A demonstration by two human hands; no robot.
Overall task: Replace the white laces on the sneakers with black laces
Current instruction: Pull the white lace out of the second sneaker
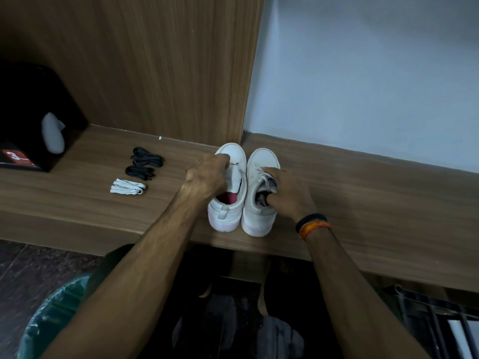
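Both sneakers were parked side by side mid-frame on the wooden shelf [363, 203], toes pointing away toward the back panel, so their long axes ran up-frame. The left hand [206, 177] was curled over the left sneaker [234, 154]; what it gripped couldn't be made out. The right hand [287, 193] was hooked into the right sneaker [264, 156], one finger laid forward. The black laces [146, 163] were left well off to the left, the left hand being nearer, with a white lace [127, 187] just below.
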